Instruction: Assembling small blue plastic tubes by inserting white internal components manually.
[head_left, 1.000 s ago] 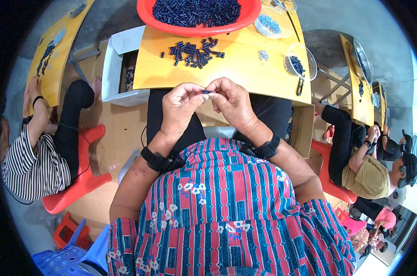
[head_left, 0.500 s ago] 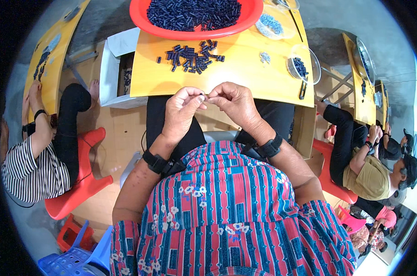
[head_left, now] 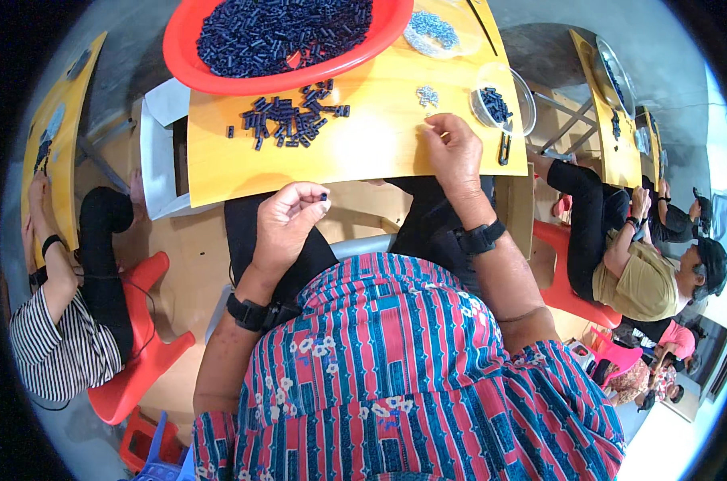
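My left hand (head_left: 285, 226) is held just off the table's near edge, thumb and fingertips pinching a small black cylindrical part (head_left: 324, 196). Over the table, my right hand (head_left: 460, 152) has its thumb and index fingertips close together, just below a little heap of small silvery pieces (head_left: 428, 96). Whatever may be between those fingertips is too small to make out. A loose heap of black parts (head_left: 287, 120) lies on the yellow table (head_left: 371, 148), below a red basin (head_left: 191, 70) filled with many more of them.
Right of my right hand is a clear round tub (head_left: 528, 100) of black parts, with a black elongated tool (head_left: 504, 148) below it. A clear dish (head_left: 434, 34) of bluish pieces is farther back. An open white box (head_left: 159, 152) is beside the table. People sit at tables either side.
My hands have parted: the right moved right and forward towards the silvery heap, the left moved left and nearer me, keeping the black part. The view has shifted, so the table appears farther left.
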`<state>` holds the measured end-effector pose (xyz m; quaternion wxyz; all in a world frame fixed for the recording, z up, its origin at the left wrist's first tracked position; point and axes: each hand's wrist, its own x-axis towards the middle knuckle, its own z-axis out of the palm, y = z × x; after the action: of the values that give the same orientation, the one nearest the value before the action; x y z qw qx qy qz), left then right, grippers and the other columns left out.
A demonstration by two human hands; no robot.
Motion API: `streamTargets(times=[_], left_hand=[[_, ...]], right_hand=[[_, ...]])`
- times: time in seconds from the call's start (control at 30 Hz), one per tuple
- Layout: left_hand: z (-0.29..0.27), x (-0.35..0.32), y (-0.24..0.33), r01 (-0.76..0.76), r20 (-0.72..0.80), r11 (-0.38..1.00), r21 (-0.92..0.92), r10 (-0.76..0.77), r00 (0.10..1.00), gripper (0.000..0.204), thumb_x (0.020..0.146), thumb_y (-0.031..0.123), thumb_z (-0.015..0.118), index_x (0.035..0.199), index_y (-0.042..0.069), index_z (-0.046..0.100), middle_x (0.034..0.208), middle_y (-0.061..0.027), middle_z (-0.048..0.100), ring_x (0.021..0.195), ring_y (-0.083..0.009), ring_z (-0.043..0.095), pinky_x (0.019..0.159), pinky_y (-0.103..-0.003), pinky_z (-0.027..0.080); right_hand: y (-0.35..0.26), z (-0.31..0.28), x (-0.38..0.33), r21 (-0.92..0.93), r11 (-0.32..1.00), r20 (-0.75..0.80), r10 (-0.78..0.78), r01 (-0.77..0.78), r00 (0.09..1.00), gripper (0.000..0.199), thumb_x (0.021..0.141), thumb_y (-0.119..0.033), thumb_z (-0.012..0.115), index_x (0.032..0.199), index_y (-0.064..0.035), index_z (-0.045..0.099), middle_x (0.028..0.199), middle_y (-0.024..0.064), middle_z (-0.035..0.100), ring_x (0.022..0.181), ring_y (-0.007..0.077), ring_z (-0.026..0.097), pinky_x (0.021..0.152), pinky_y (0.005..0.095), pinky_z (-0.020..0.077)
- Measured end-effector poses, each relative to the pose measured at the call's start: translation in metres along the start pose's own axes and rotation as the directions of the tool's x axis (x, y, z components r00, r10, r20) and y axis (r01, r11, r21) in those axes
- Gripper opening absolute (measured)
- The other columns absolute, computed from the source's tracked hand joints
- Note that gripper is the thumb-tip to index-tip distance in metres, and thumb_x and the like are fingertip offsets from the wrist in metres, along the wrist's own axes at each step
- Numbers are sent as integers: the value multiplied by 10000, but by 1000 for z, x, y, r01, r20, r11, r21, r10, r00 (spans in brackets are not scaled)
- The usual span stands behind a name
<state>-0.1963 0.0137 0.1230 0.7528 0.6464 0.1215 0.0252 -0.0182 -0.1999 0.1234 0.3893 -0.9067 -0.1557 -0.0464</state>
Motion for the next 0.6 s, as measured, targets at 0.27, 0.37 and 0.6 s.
streamTargets(times=[0.27, 0.37, 0.6], left_hand=[[3, 1, 0, 27, 17, 999, 29, -28, 999, 149, 852, -18, 615, 1001, -26, 611, 880, -9, 624, 787, -60, 582, 726, -202, 480], [4, 0, 1, 33, 13, 999, 19, -33, 999, 145, 849, -17, 618, 994, -27, 613, 885, -11, 624, 798, -63, 585, 737, -206, 480], [3, 0, -3, 23, 19, 1000, 17, -23, 1000, 140, 850, -14, 618, 989, -27, 611, 896, -20, 627, 827, -71, 592, 749, -209, 478]], right_hand=[[14, -13, 21, -180, 958, -51, -236, 224, 970, 104, 792, -53, 664, 895, -56, 680, 753, 119, 621, 640, 227, 620, 583, 318, 493], [6, -17, 23, -229, 925, -12, -314, 303, 949, 86, 792, -59, 661, 872, -62, 691, 755, 119, 620, 667, 261, 622, 604, 338, 496], [-1, -20, 23, -314, 859, 103, -392, 404, 914, 61, 787, -69, 656, 835, -67, 693, 765, 111, 622, 699, 289, 622, 624, 358, 501]])
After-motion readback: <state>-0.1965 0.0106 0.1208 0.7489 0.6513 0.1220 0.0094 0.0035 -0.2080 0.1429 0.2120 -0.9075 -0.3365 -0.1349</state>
